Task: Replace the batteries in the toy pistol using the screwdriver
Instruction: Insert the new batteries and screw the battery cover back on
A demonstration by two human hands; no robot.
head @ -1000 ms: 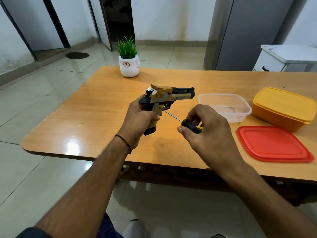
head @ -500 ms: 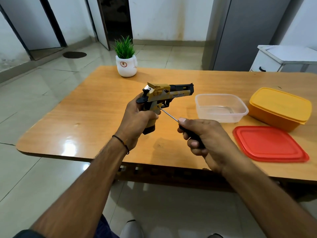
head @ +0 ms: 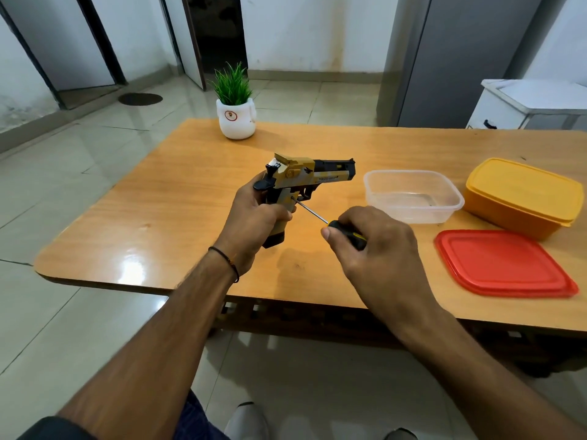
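Toy pistol (head: pixel 305 182), yellow and black, stands upright over the wooden table (head: pixel 178 217) in the left hand (head: pixel 254 223), whose fingers wrap its grip. The screwdriver (head: pixel 333 224) tip meets the grip just above those fingers. The right hand (head: pixel 374 249) clenches the tool's black-and-yellow handle, thumb forward. Beyond the right hand sit a clear plastic container (head: pixel 413 214), an orange lidded box (head: pixel 521 198) and a red lid (head: pixel 502 265).
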